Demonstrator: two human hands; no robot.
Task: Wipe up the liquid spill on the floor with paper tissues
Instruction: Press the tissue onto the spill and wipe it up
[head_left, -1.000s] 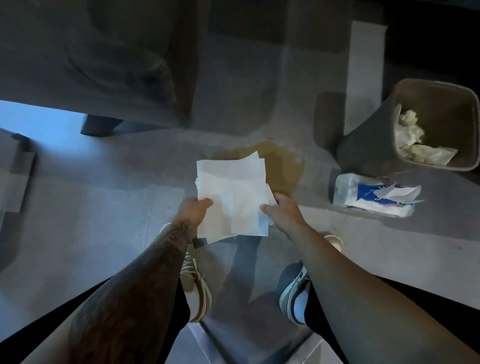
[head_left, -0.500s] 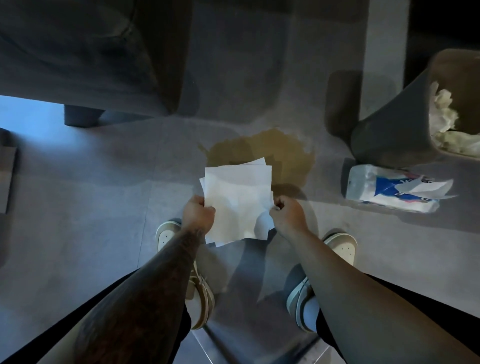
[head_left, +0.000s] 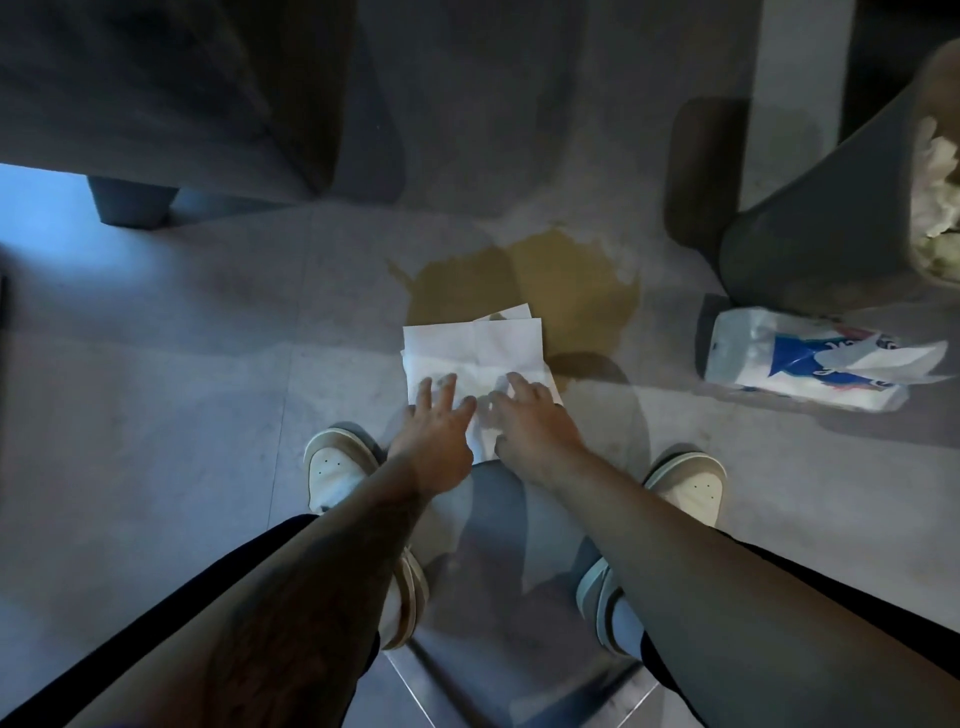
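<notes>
Your two hands are down on the tissues (head_left: 475, 348). The left hand (head_left: 436, 434) and right hand (head_left: 532, 428) lie side by side, fingers straight and spread, pressing flat and gripping nothing. The tissues lie as one stack on the floor (head_left: 182, 389). At least two sheet edges show; you cannot tell the exact count. The stack's far edge overlaps the near edge of one brown spill (head_left: 566, 291). One pack (head_left: 800, 358) lies right of the spill, just beside one bin (head_left: 810, 254) holding crumpled wads (head_left: 935, 176). Two shoes flank your wrists: left shoe (head_left: 337, 467), right shoe (head_left: 691, 483).

Grey tiled floor (head_left: 156, 389), bearing white tissues (head_left: 467, 348); from them, yellowish spill (head_left: 576, 296) at one o'clock, bin (head_left: 810, 249) at two, tissue pack (head_left: 779, 358) at three.
</notes>
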